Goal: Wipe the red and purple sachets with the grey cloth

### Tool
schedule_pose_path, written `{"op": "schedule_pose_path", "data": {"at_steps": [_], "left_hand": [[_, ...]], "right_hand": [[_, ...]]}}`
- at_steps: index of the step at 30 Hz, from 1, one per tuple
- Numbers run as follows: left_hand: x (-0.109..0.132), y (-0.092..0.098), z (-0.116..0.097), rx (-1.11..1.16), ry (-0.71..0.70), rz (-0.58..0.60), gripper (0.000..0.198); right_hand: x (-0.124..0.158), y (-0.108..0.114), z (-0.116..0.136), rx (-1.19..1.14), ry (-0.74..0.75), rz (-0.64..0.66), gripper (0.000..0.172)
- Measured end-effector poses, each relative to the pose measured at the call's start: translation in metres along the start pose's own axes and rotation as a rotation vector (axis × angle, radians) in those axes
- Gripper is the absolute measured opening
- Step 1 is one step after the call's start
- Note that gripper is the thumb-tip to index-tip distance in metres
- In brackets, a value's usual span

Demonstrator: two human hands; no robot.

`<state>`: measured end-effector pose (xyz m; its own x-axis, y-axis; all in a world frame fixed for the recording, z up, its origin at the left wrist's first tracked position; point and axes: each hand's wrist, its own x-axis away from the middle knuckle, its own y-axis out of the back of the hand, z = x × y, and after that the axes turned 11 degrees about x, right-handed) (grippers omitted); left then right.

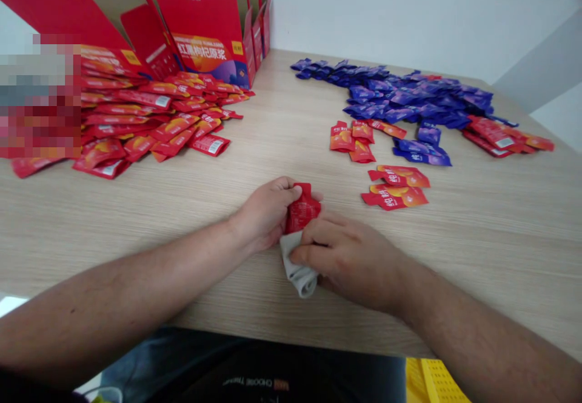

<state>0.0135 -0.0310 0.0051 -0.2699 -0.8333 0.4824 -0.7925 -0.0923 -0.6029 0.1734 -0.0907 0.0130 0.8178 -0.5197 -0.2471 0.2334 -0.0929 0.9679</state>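
Note:
My left hand (274, 209) grips a red sachet (304, 209) near the front middle of the table, thumb on its upper edge. A folded white cloth (299, 279) is pinched in my right hand (339, 248) and lies against the sachet's lower part, which it hides. To the right of my hands are two red and orange sachets (394, 197), lying side by side. Beyond them sit a few more red sachets (342, 137) and some blue-purple ones (422, 151).
A large heap of red sachets (175, 127) spreads over the left, before tall red cardboard boxes (204, 21). Blue-purple sachets (404, 97) are piled at the back right, with red sachets (504, 136) beside them. A yellow perforated crate (439, 382) stands below the table's front edge.

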Motion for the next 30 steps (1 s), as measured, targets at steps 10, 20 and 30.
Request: {"op": "schedule_pose_path", "data": {"at_steps": [10,20,30], "left_hand": [[0.005,-0.002,0.006,0.003,0.062,0.075,0.017],[-0.006,0.008,-0.014,0.079,-0.045,0.035,0.015],[-0.005,0.046,-0.121,-0.011,-0.608,-0.025,0.016]], "right_hand": [[0.005,0.003,-0.022,0.15,-0.297,-0.36,0.021],[0.006,-0.006,0.008,-0.181,-0.023,-0.171,0.034],[0.01,-0.008,-0.019,-0.068,-0.124,-0.397,0.036]]}}
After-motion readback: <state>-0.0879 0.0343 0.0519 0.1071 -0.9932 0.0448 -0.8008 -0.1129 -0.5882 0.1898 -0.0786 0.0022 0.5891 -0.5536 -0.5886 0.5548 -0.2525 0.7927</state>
